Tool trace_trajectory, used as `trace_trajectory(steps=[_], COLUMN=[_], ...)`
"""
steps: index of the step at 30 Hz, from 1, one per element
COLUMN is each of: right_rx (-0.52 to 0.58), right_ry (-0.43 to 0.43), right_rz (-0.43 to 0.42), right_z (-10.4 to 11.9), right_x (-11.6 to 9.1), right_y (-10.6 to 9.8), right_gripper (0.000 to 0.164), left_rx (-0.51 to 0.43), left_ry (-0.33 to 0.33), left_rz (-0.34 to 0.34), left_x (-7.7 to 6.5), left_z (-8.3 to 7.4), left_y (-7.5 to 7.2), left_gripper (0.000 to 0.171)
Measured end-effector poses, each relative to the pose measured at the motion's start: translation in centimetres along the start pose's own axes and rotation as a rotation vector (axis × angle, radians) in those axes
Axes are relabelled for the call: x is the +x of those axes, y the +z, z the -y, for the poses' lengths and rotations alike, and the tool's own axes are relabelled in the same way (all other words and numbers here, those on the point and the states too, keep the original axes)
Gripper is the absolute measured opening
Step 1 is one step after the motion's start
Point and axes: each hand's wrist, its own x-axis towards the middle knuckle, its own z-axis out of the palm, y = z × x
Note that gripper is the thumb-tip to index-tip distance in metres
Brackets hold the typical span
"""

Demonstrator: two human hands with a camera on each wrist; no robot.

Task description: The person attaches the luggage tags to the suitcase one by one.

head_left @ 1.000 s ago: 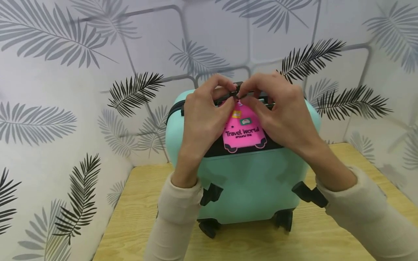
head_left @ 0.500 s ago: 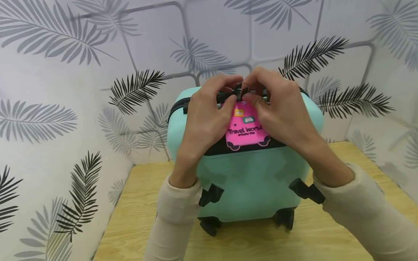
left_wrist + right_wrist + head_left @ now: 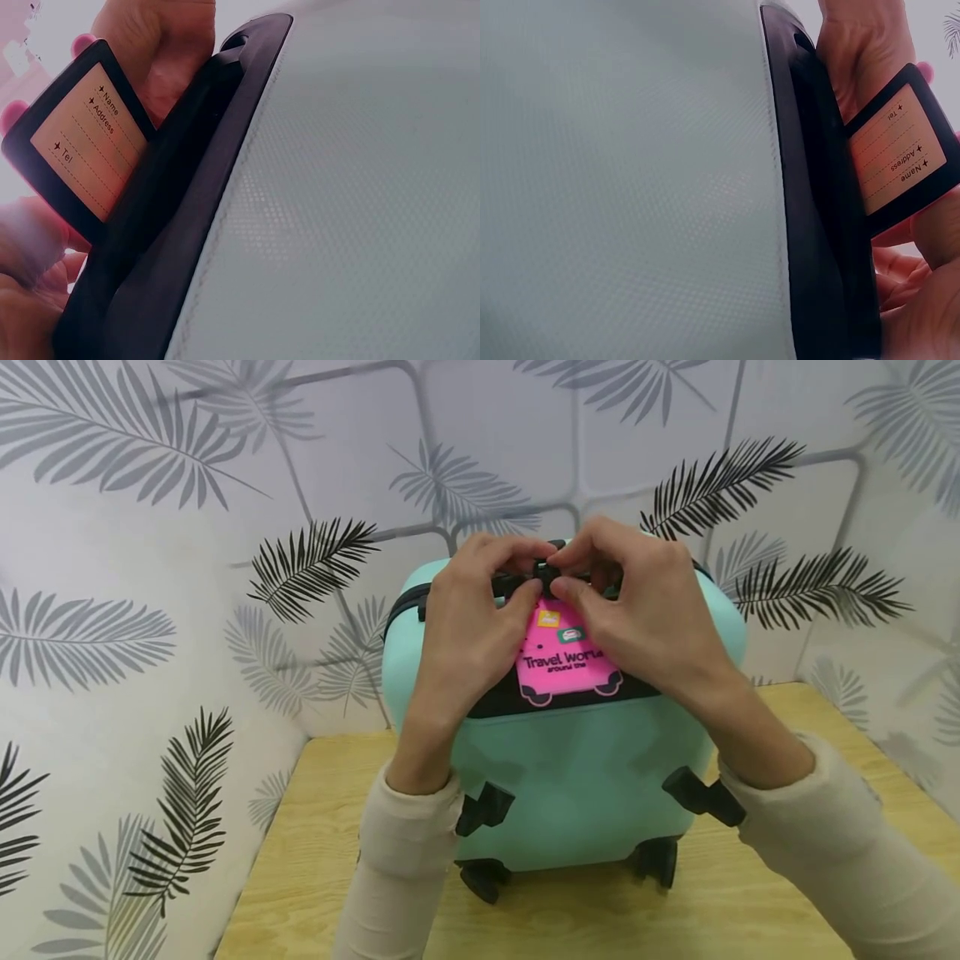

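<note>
A pink luggage tag printed "Travel World" hangs against the front of a mint-green suitcase. Above it, a black strap sits at the suitcase handle, between both hands. My left hand pinches the strap from the left with thumb and fingertips. From the other side, my right hand pinches it close to the left fingertips. In the left wrist view the tag's back shows a card with Name, Address and Tel lines. Fingers partly hide the strap's fastening.
The suitcase stands on its black wheels on a wood-grain table. Behind and beside it rises a wall with a leaf pattern. Small black wrist mounts jut out by the sleeves.
Both hands stay at the handle with fingertips shifting around the strap. A dark strap end stood up by the right fingers half a second ago; now the strap lies between both sets of fingertips.
</note>
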Motion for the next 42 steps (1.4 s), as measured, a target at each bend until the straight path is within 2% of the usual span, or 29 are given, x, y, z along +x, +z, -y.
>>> trace_trajectory(steps=[7, 27, 37, 42], right_rx=[-0.012, -0.006, -0.032, -0.033], right_ry=[0.029, 0.058, 0.071, 0.104], right_rz=[0.029, 0.025, 0.021, 0.013], right_z=[0.03, 0.1, 0.14, 0.15], right_x=[-0.14, 0.14, 0.49, 0.63], right_y=[-0.09, -0.16, -0.06, -0.01], right_gripper=[0.009, 0.006, 0.026, 0.028], left_rx=[-0.009, -0.019, -0.019, -0.027], left_ry=[0.005, 0.01, 0.019, 0.022], left_rz=[0.01, 0.019, 0.019, 0.038], left_x=[-0.09, -0.16, -0.44, -0.45], left_z=[0.0, 0.01, 0.14, 0.09], left_y=[-0.09, -0.14, -0.25, -0.3], left_gripper=[0.025, 0.023, 0.021, 0.021])
